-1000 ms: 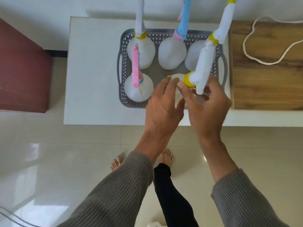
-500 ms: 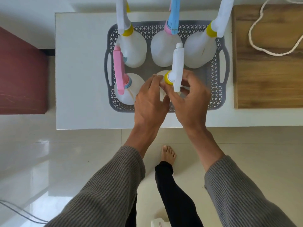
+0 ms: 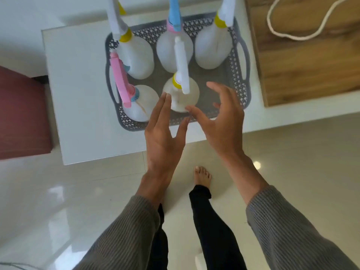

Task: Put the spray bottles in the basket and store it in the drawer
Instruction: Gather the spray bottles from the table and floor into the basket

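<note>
A grey perforated basket (image 3: 245, 61) stands on a white table (image 3: 78, 90) and holds several white spray bottles upright. A bottle with a yellow collar and white nozzle (image 3: 182, 92) stands at the basket's front middle. To its left is a pink-nozzled bottle (image 3: 140, 102). Along the back stand a yellow-collared bottle (image 3: 136, 57), a blue-nozzled bottle (image 3: 173, 49) and another yellow-collared bottle (image 3: 212, 49). My left hand (image 3: 163, 133) and my right hand (image 3: 222, 117) hover open just in front of the front middle bottle, holding nothing.
A wooden surface (image 3: 303, 61) with a white cord (image 3: 282, 30) adjoins the table on the right. A dark red cabinet (image 3: 21, 117) stands at the left. My bare feet and the glossy tile floor (image 3: 78, 201) are below the table's front edge.
Both hands set the yellow-collared bottle into the basket's front middle, then let go and drew back toward me with fingers spread.
</note>
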The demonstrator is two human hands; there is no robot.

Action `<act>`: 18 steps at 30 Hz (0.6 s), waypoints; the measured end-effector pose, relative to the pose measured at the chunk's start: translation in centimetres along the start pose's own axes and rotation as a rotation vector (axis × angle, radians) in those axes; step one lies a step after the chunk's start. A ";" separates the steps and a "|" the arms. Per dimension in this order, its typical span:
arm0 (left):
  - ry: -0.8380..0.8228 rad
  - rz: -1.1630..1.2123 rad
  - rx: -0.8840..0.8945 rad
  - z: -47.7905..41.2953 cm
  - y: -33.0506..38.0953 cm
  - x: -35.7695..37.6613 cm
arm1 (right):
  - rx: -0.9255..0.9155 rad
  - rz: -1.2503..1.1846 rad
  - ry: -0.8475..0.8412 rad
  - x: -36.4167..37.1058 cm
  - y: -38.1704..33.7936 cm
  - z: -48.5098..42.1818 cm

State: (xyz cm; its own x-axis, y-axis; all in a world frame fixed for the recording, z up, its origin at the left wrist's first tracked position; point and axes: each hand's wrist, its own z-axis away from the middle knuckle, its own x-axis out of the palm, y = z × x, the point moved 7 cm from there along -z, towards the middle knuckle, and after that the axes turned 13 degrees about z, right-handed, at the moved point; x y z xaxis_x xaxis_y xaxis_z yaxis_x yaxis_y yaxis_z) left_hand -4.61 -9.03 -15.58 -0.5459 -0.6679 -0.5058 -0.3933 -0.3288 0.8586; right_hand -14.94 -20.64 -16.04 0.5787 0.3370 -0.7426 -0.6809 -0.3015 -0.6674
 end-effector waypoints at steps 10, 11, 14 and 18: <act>-0.707 -0.236 0.174 14.4 -1.5 0.8 | 0.350 0.425 0.020 -2.6 8.9 17.5; -0.792 -0.284 0.202 15.9 -2.0 1.0 | 0.396 0.449 0.000 -2.3 9.8 19.7; -1.000 -0.409 0.262 19.9 -4.0 1.6 | 0.559 0.474 -0.089 -0.5 12.6 26.5; -1.215 -0.524 0.347 25.6 -6.8 3.6 | 0.760 0.438 -0.198 2.8 16.2 36.0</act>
State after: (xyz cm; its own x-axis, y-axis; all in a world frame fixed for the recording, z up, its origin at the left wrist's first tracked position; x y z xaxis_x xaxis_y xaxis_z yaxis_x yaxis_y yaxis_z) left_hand -22.80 7.93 -25.38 -0.5059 0.5428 -0.6704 -0.8183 -0.0563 0.5720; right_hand -40.49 7.55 -26.99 0.1576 0.4997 -0.8518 -0.9762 0.2090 -0.0580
